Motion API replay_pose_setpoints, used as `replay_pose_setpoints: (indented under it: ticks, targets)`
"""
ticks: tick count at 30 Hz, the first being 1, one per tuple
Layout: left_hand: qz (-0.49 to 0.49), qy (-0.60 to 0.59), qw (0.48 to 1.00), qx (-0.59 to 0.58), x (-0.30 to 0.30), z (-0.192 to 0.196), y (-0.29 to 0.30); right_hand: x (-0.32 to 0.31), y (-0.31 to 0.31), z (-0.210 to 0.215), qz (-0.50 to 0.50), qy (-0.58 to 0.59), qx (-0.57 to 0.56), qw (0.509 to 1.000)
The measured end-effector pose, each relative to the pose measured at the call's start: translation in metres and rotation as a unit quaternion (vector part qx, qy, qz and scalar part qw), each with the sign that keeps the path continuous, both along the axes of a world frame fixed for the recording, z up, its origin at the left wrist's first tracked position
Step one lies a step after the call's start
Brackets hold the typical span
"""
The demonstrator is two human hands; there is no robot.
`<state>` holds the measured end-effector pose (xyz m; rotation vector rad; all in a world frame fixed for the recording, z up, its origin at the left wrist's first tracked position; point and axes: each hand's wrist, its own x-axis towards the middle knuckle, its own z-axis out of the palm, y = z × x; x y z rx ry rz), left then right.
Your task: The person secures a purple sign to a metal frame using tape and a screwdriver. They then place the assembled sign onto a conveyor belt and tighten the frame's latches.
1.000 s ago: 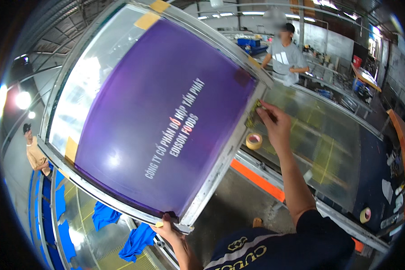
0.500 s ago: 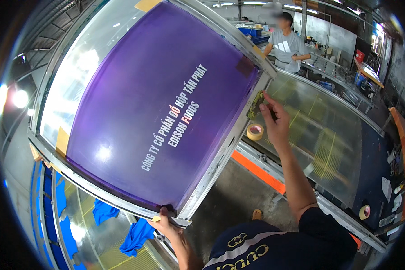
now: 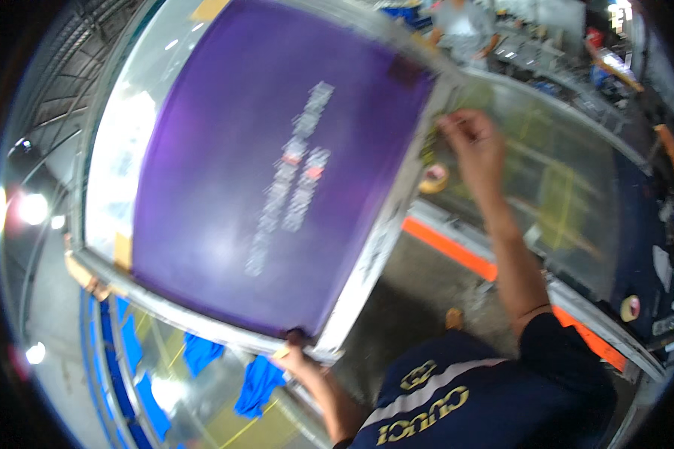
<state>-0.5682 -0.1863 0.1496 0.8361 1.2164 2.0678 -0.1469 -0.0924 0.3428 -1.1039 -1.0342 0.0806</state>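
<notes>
A tilted silk-screen frame [image 3: 352,299] with purple mesh and pale lettering fills the middle, blurred by motion. At its lower corner my left hand [image 3: 303,363] is closed round the rim, thumb over the front. Beside the frame's right side my right hand [image 3: 478,146] is raised, its fingertips drawn together in a pinch. Whatever they hold is too blurred to make out. Close under those fingers, against the frame side, is a dark mottled yellow-green strip [image 3: 429,144]. A roll of tan tape [image 3: 433,178] lies just below it.
A glass-topped table [image 3: 599,202] stretches along the right, with another tape roll [image 3: 630,307] near its end. Blue cloth pieces [image 3: 260,385] lie on a table at lower left. A person in a grey shirt [image 3: 463,30] stands at the back.
The whole view has shifted and become blurred. My right fingers, spread along the mottled strip before, have come together at its upper end. My left hand keeps its hold on the frame corner.
</notes>
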Motion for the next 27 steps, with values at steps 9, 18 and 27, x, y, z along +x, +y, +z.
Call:
replay_pose_setpoints:
  ticks: [9,18,27]
  targets:
    - [-0.014,-0.092,0.996,0.012,0.03,0.012,-0.012,-0.014,-0.011,-0.007,-0.147,-0.334,0.072,0.928]
    - [-0.04,-0.063,0.992,-0.106,0.043,0.04,-0.026,-0.042,0.0,-0.035,-0.049,-0.248,0.033,0.967]
    - [-0.038,-0.109,0.98,-0.161,0.043,0.062,-0.037,-0.018,0.012,-0.031,0.072,-0.296,-0.007,0.952]
